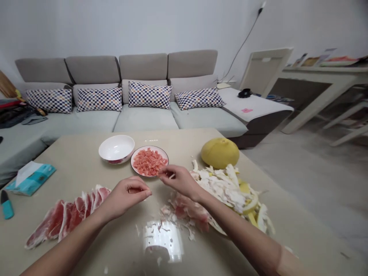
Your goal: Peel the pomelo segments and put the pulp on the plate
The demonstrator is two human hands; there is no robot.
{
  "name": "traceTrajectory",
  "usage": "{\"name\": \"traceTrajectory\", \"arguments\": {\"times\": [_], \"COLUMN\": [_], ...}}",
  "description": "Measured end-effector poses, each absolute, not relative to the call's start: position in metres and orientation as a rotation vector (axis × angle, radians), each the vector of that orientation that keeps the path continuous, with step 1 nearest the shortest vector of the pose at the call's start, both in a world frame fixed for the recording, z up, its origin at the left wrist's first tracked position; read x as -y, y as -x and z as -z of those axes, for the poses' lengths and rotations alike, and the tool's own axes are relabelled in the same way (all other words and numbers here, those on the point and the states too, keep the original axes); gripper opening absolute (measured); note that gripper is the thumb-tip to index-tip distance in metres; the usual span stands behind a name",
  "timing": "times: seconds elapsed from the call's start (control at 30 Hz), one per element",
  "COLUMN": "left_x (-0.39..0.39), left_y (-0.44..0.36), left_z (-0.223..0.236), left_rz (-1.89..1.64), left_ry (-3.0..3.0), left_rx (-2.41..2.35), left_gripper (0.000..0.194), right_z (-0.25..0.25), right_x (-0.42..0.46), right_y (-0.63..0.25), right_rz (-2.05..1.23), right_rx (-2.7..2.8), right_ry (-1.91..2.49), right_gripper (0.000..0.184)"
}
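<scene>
My left hand (126,195) is held over the table, its thumb and fingertips pinched together; whatever lies between them is too small to tell. Close to the plate's right edge, my right hand (179,180) is also closed in a pinch, with a small white bit showing at its fingers. A dark-rimmed white plate (133,167) carries a heap of pink pomelo pulp (149,161). Peeled pomelo segments (71,214) lie in a row beside my left forearm. Under my right forearm are torn membranes (186,211) and a pile of white and yellow peel (224,188).
A white bowl (116,148) stands left of the plate. Behind the peel sits a whole yellow pomelo (220,153). A tissue pack (36,180) and a teal-handled tool (7,207) lie at the table's left. Beyond the table (86,142) is a grey sofa (146,117).
</scene>
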State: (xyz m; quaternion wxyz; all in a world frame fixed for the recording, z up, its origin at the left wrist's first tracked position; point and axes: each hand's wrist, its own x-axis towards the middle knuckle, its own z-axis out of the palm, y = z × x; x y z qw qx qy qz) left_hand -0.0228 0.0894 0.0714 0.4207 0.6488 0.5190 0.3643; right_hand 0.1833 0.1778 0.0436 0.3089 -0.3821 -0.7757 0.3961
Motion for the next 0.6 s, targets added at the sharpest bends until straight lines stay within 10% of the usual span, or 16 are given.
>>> {"name": "traceTrajectory", "arguments": {"times": [0.2, 0.43, 0.6], "left_x": [-0.097, -0.097, -0.087], "left_y": [0.033, 0.034, 0.028], "left_z": [-0.067, -0.058, -0.055], "left_rz": [-0.940, -0.975, -0.949], "left_ry": [-1.495, -1.426, -1.414], "left_rx": [-1.326, -1.297, -1.280], "left_gripper": [0.020, 0.022, 0.020], "right_z": [-0.044, -0.048, -0.044], "right_x": [-0.208, -0.155, -0.148], "right_y": [-0.153, -0.162, -0.173], "right_rz": [-1.100, -1.971, -1.791], "right_rx": [2.028, 1.760, 1.891], "right_ry": [0.926, 0.704, 0.909], "right_gripper": [0.026, 0.032, 0.018]}}
